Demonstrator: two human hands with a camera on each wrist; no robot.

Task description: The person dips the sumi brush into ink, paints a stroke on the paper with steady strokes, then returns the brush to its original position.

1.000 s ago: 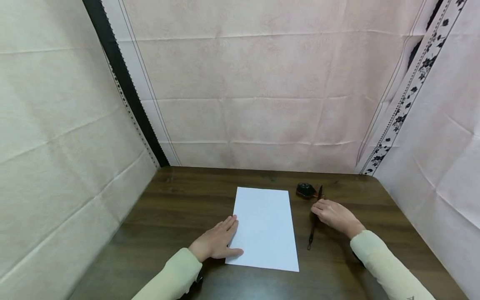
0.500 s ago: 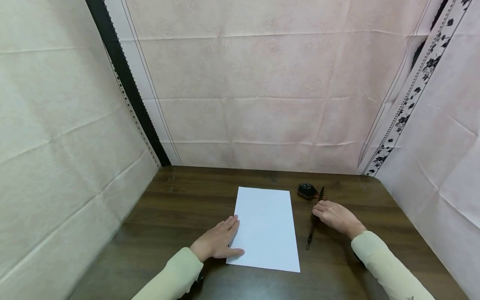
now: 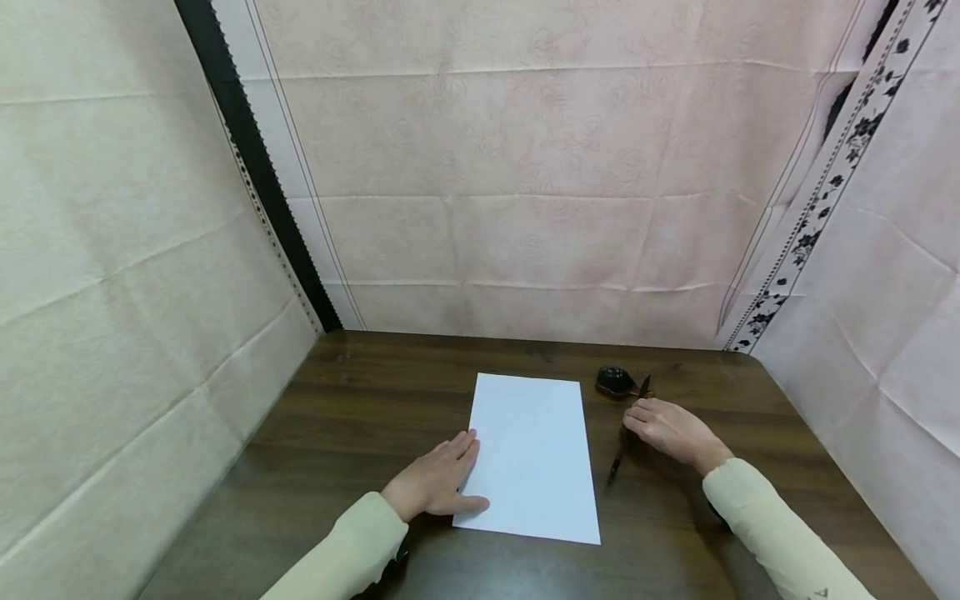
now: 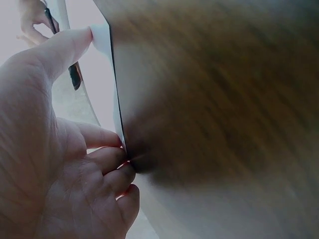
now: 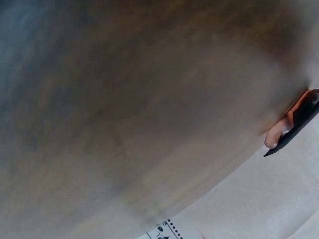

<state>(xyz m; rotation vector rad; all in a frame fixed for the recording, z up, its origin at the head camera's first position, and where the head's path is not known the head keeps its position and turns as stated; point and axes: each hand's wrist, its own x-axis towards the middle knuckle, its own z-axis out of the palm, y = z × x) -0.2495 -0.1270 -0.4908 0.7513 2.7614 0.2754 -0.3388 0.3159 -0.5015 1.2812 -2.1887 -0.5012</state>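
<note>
A blank white sheet of paper lies on the dark wooden table. My left hand rests flat on its left edge, thumb spread from the fingers. In the left wrist view the left thumb touches the paper. To the right of the sheet, my right hand pinches a dark, slim writing brush around its middle. The brush's pointed dark end faces away from me, by a small black dish with a reddish-brown rim. Whether the tip touches the dish I cannot tell.
The brown table is enclosed by pale cloth at the back, left and right. A black band runs down the left corner, a floral border down the right one.
The near end of the brush has swung slightly left and away from me in the right hand. The left hand and the paper stay in place.
</note>
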